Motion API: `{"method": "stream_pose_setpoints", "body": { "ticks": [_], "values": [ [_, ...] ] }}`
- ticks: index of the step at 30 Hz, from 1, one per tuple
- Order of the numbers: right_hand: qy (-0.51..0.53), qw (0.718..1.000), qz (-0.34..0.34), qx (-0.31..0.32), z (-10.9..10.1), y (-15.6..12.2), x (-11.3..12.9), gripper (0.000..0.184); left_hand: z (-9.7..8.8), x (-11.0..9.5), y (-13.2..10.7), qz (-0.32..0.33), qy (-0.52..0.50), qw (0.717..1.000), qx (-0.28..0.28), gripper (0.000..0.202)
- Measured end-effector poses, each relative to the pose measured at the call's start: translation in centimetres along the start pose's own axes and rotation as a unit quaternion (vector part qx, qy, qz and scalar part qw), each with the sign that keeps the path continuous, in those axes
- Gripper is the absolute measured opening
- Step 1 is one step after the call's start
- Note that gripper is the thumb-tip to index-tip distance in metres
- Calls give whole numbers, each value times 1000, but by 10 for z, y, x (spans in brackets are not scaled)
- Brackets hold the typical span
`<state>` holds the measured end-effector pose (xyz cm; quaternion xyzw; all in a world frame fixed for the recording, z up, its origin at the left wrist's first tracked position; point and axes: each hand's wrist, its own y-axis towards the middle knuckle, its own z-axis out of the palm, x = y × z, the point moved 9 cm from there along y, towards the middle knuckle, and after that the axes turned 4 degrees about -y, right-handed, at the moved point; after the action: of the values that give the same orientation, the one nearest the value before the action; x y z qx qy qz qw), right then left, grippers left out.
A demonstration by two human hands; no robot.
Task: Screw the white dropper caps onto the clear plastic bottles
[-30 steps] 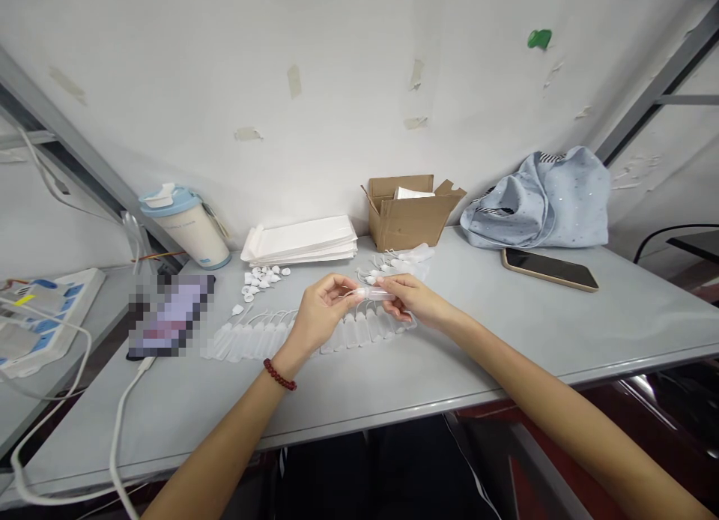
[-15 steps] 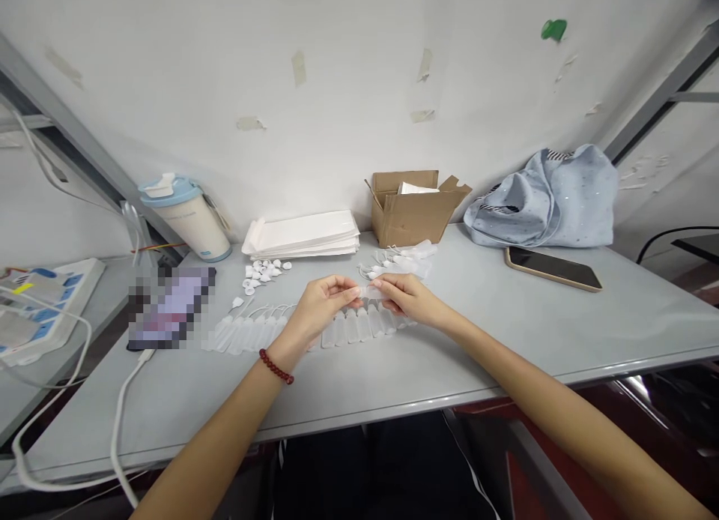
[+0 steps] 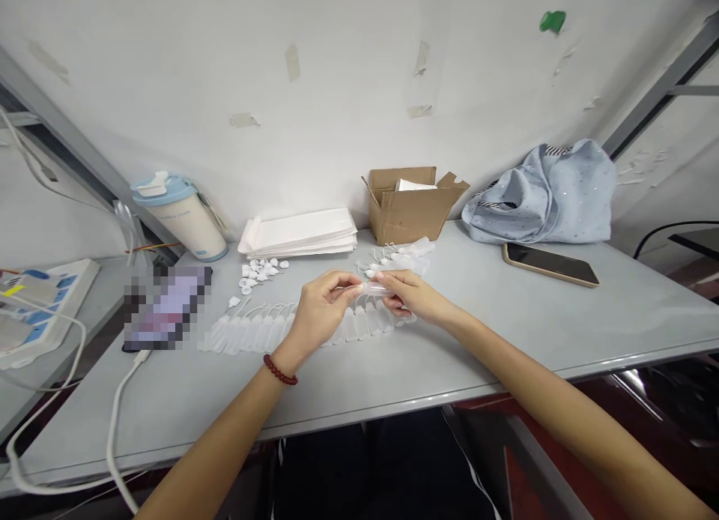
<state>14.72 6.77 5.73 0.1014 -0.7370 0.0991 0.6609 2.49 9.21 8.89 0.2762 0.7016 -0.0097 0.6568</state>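
Note:
Between my two hands, just above the table, lies a small translucent plastic bottle (image 3: 377,288), held sideways. My left hand (image 3: 319,310) pinches its left end, where a white cap seems to be; the fingertips hide most of that end. The fingers of my right hand (image 3: 414,297) close on the bottle's body. Below the hands a row of similar translucent bottles (image 3: 259,333) lies side by side, with thin strings or tubes at their tops. Beyond my right hand lies a pile of more bottles (image 3: 410,261). Small white caps (image 3: 261,269) are heaped to the left.
Along the wall stand a cream tumbler (image 3: 188,220), a stack of white envelopes (image 3: 300,231), a cardboard box (image 3: 413,216) and a light blue cloth bag (image 3: 556,198). One phone (image 3: 550,265) lies at right; another, pixelated phone (image 3: 168,310) with a white cable lies at left.
The held bottle has turned a little and shows more clearly between my fingers. Both hands stay nearly in place, and the view has shifted slightly.

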Motion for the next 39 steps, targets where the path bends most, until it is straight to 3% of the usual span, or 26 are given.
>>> {"method": "stream_pose_setpoints", "body": {
  "ticks": [3, 5, 8, 12, 16, 19, 23, 26, 34, 39],
  "values": [
    [36, 999, 16, 14, 0, 0, -2, 38, 3, -11, -3, 73, 33, 997, 16, 9],
    [42, 999, 23, 15, 0, 0, -3, 39, 3, -11, -3, 71, 38, 997, 18, 10],
    [35, 999, 20, 11, 0, 0, -2, 39, 0, -2, 0, 2, 36, 999, 17, 16],
    [19, 1000, 10, 5, 2, 2, -2, 41, 6, 15, 1, -114, 27, 991, 62, 27],
    [7, 1000, 16, 1, 1, 1, -3, 41, 11, 15, -2, -121, 36, 989, 81, 27],
    [10, 1000, 24, 3, -2, 0, -5, 38, 11, 5, -4, -63, 71, 993, 76, 20],
    [26, 999, 38, 28, -2, 0, -8, 41, 13, -17, -7, 80, 153, 983, 69, 12],
    [44, 997, 50, 35, -1, 0, -11, 43, 12, -19, -8, 111, 161, 978, 66, 11],
    [62, 997, 44, 23, -1, 0, -8, 43, 12, -3, -4, -6, 27, 998, 65, 21],
    [62, 997, 41, 13, -2, 0, -8, 41, 13, 8, -5, -95, 37, 992, 70, 24]
  ]
}}
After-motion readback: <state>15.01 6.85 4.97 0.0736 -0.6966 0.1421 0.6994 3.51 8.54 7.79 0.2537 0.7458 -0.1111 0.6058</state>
